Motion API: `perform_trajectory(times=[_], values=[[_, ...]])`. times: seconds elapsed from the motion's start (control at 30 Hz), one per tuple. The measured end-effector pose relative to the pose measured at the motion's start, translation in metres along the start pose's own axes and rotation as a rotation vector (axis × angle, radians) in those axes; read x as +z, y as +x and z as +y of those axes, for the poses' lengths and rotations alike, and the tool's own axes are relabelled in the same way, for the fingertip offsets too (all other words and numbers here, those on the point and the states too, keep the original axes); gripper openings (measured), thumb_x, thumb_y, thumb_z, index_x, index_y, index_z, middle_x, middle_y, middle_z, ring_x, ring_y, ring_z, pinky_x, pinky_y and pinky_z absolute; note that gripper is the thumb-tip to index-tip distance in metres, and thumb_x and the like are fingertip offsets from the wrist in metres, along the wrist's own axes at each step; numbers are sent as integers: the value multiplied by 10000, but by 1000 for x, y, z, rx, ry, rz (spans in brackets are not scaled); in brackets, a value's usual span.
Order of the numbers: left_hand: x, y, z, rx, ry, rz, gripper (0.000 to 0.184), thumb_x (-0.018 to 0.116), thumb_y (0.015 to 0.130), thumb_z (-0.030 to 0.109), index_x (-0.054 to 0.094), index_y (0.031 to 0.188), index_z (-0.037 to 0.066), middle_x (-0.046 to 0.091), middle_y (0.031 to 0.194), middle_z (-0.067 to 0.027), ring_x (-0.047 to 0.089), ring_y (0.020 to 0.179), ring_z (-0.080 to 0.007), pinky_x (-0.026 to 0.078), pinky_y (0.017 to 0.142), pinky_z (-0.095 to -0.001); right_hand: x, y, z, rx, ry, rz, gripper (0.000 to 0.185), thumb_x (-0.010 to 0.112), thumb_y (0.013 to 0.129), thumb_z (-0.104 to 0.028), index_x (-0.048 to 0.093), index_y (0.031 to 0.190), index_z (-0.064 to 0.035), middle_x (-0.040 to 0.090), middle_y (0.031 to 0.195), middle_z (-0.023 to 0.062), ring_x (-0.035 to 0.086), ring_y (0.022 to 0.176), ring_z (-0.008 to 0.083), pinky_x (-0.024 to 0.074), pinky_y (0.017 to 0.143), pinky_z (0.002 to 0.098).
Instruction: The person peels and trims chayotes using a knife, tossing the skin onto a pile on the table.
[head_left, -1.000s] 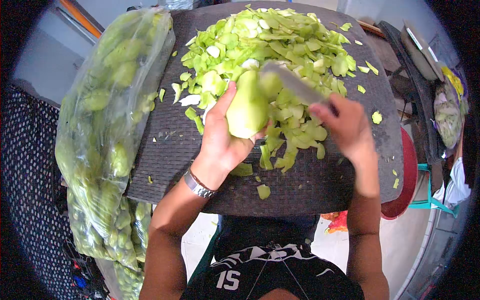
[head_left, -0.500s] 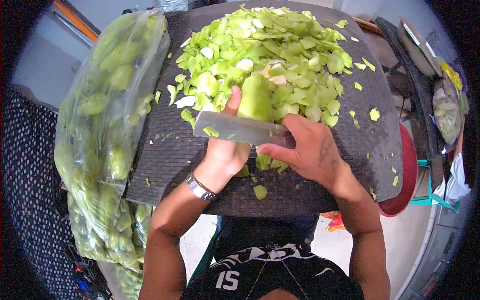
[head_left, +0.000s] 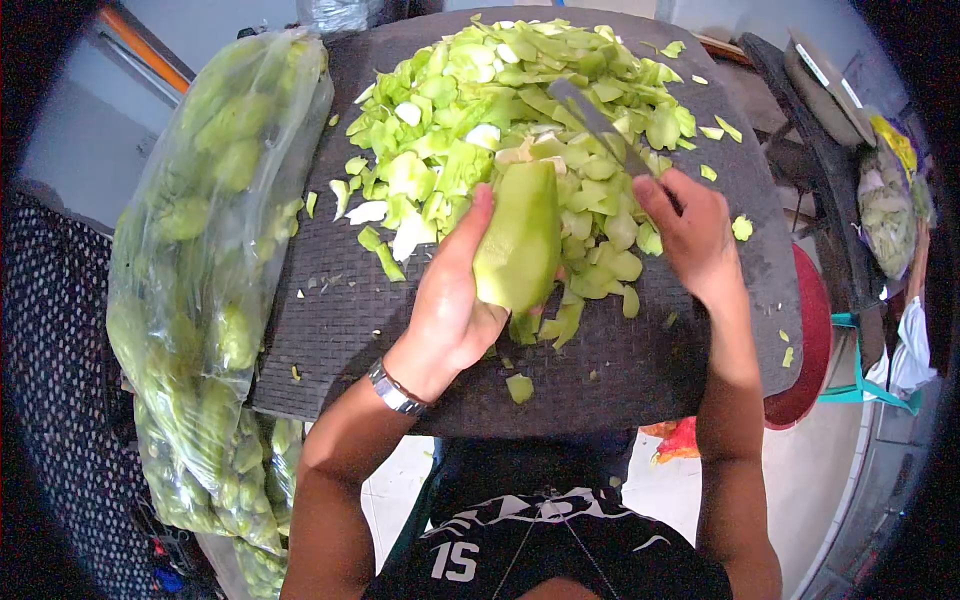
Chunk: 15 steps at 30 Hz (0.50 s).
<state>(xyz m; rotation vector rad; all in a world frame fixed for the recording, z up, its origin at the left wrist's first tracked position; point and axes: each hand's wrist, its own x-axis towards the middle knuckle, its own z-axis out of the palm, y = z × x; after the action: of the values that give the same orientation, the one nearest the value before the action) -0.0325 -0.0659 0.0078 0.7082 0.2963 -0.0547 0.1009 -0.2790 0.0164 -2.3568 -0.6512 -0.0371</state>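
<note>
Peelings point(head_left: 450, 120) heap across the far half of a dark, woven-look worktop point(head_left: 600, 390) as a person grasps a pale green fruit point(head_left: 517, 240) in the left hand point(head_left: 450, 295), thumb along its left side, between the pile and the near edge. The right hand point(head_left: 695, 235) is closed around the handle of a knife point(head_left: 603, 128), its blade slanting toward the far edge over the peelings, apart from the fruit. Paring appears to be the step in hand. Darker green along the fruit's right side suggests skin left there; another stroke would call for a steady left grip and the blade laid shallow against that strip, clear of the thumb. The left fingers are mostly hidden behind the fruit, as is its underside, and the right fist covers most of the handle. Folds and glare obscure the contents of a plastic bag point(head_left: 225, 190) along the left edge. Beyond the right edge, a red rounded object point(head_left: 812, 335), partly covered by the worktop, cannot be identified.
</note>
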Motion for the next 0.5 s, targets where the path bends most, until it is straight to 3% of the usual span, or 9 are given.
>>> perform_trajectory(times=[0.1,0.2,0.23,0.33,0.43,0.5], values=[[-13,7,1,13,71,15,581,447,1071,519,516,1450,85,676,1278,-124,674,1093,-276,538,945,-420,9,-21,-31,-129,44,-102,576,732,890,-553,577,790,-8,603,705,213,640,666,426,482,599,479],[-16,6,-10,132,101,61,615,462,1063,523,490,1481,72,642,1357,-144,628,1224,-299,480,1076,-466,26,-38,-52,-332,65,-144,591,742,865,-582,571,798,-20,615,726,198,649,676,418,501,610,476],[-14,6,-7,69,26,20,638,470,1058,526,465,1503,70,597,1426,-152,593,1286,-319,438,1126,-493,30,-41,-53,-404,62,-141,597,744,855,-594,570,802,-26,620,734,194,652,679,416,507,614,475],[-14,9,-9,45,53,30,645,467,1057,532,459,1509,72,583,1443,-157,589,1290,-325,425,1139,-494,35,-40,-47,-406,10,-147,610,743,835,-622,573,824,-36,627,754,185,657,687,408,516,613,480],[-16,14,-15,90,100,18,627,458,1053,553,507,1461,80,633,1365,-134,634,1204,-310,509,1014,-488,31,-35,-43,-417,0,-108,612,750,830,-618,577,815,-31,626,750,188,661,700,409,513,611,484],[-12,7,-15,93,125,108,602,443,1052,569,547,1409,95,667,1273,-112,665,1091,-285,536,863,-457,25,-29,-36,-357,-64,-69,609,742,839,-616,580,813,-29,629,744,189,660,701,413,512,616,484]])
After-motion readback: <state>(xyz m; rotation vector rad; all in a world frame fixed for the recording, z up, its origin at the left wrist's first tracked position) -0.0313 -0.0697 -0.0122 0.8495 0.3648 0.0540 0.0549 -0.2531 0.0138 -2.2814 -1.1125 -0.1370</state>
